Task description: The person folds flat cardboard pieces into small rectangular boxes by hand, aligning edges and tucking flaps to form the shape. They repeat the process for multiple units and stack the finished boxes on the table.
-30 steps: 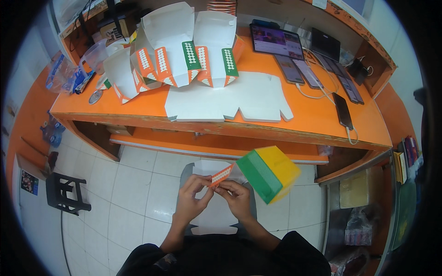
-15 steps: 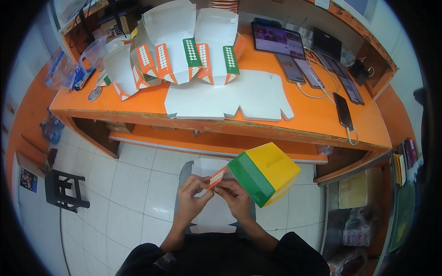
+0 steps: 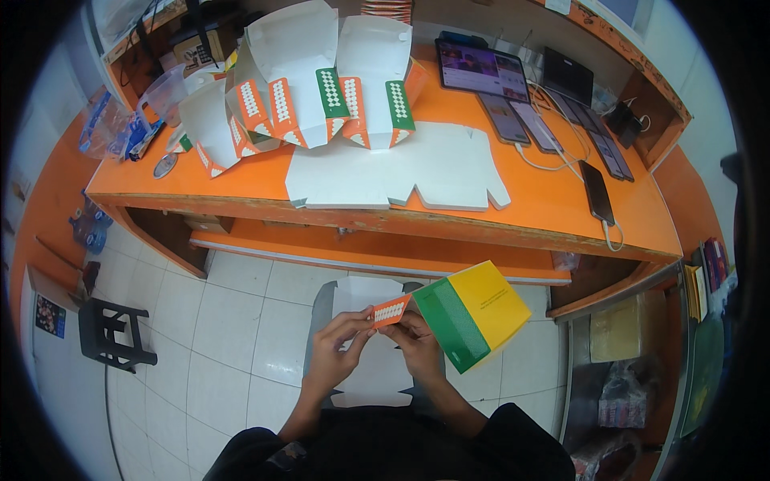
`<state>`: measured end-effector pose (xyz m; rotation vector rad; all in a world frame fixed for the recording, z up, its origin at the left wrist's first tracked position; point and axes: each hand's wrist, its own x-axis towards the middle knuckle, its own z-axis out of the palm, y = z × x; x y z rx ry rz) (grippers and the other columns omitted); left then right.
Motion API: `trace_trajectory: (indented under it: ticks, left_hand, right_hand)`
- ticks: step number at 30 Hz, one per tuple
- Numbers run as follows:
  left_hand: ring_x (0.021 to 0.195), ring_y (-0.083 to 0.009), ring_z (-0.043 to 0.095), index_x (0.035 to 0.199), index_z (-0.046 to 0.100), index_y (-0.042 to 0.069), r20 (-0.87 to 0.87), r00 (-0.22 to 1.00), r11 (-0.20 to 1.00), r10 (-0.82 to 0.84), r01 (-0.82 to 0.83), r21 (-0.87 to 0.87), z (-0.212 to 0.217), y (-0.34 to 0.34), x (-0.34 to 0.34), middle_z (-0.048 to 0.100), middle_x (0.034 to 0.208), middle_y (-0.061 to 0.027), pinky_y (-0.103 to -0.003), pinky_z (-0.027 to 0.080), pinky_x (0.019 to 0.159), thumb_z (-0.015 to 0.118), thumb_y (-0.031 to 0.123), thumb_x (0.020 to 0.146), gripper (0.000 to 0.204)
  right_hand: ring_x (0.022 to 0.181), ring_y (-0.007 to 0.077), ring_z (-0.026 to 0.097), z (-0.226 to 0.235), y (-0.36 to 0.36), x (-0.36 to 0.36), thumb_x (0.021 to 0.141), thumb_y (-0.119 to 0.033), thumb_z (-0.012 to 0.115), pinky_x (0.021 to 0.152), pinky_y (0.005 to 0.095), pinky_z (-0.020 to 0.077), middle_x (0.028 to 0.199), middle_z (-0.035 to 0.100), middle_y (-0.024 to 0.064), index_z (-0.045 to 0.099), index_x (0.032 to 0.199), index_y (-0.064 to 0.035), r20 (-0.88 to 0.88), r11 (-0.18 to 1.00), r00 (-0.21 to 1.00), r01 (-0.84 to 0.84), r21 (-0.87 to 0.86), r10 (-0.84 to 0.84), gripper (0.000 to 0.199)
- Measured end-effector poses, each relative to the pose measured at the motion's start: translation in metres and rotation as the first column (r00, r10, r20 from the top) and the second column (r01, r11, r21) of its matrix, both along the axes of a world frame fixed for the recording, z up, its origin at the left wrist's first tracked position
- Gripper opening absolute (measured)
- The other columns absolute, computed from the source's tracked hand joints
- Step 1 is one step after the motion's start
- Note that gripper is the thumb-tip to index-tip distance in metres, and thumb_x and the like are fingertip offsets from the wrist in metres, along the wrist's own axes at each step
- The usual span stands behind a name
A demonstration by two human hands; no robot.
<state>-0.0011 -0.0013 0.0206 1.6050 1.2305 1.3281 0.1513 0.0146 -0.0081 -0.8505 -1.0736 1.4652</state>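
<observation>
Orange, green and yellow card makes up the box (image 3: pixel 461 314) that the person holds over their lap, below the front edge of the long orange table (image 3: pixel 553 204). Both hands are closed on it. The left hand (image 3: pixel 335 357) pinches the small orange flap (image 3: pixel 390 310) with the white dots, and the right hand (image 3: pixel 417 343) grips the same flap from the other side, right at the green wall.

A second ago the box sat a bit higher and further to the right, with its green side tipped more away. Now it has swung down and in toward the hands, and the yellow side faces up. The flap looks more lined up with the green wall, so I think the folding of this end is nearly done, though it is not tucked in yet.

A flat white sheet (image 3: pixel 370 353) lies under the hands. On the table, flat white sheets (image 3: pixel 397 168) wait, and other half-folded boxes (image 3: pixel 321 96) stand behind them.
</observation>
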Motion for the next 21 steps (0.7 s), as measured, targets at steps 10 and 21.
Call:
trace_trajectory:
  ticks: [10,21]
  left_hand:
    - [0.1,-0.0255,0.067,0.094,0.069,-0.001,-0.12,0.988,0.988,0.093,-0.076,0.136,-0.001,-0.0002,0.0021,0.069,0.104,-0.017,-0.031,0.053,0.085,0.069,-0.003,0.079,0.015]
    - [0.101,-0.0245,0.066,0.095,0.067,-0.003,0.186,0.977,0.993,0.102,-0.111,0.039,-0.0087,-0.0021,0.0066,0.068,0.103,-0.0175,-0.029,0.057,0.08,0.067,-0.006,0.081,0.014]
  right_hand:
    - [0.095,0.0146,0.064,0.0006,-0.0053,-0.0034,0.09,-0.003,0.063,0.086,0.0271,0.051,0.102,0.067,0.0093,0.064,0.106,0.0023,-0.072,1.0,0.997,0.019,0.016,-0.017,0.017]
    - [0.096,0.0169,0.064,0.0038,-0.0015,-0.003,0.091,-0.003,0.06,0.088,0.0298,0.0533,0.102,0.066,0.0113,0.062,0.108,0.0042,-0.068,0.998,0.996,-0.049,0.034,0.051,0.018]
